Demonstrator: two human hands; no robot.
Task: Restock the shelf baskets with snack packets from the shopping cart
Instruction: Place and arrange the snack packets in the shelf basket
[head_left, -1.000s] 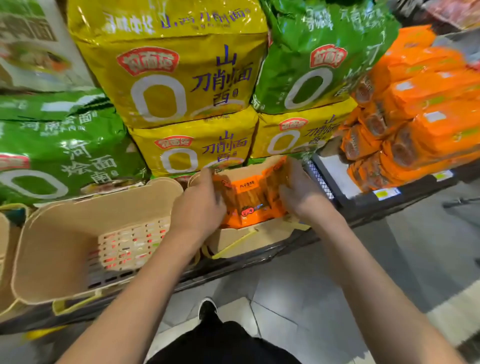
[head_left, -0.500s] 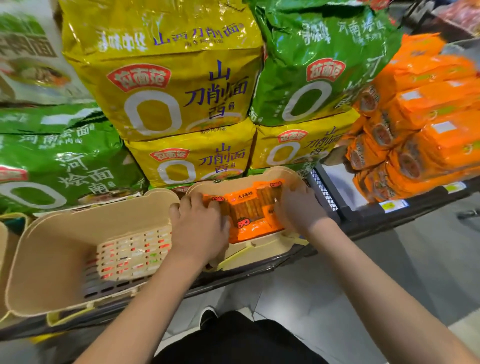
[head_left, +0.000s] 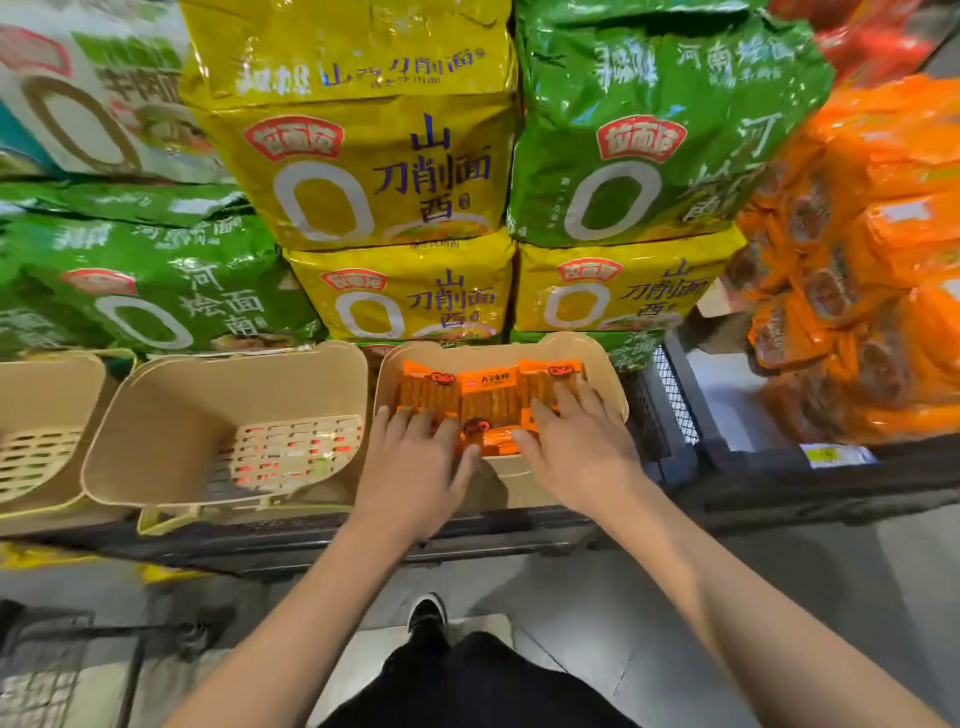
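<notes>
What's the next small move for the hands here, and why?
Probably lift both hands off and withdraw toward the cart for more stock. The left hand and right hand lie with flat fingers on the orange snack packets, which already sit inside the right basket. The middle basket beside it shows no packets inside.

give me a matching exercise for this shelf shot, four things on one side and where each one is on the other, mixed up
Things:
1. orange packets
2. middle basket
3. left hand
4. shoe

Places:
A. on the floor between the forearms
B. in the right basket, under both hands
C. on the near left part of the packets
D. left of the filled basket, no packets in it

Pairs: 1-B, 2-D, 3-C, 4-A
</notes>
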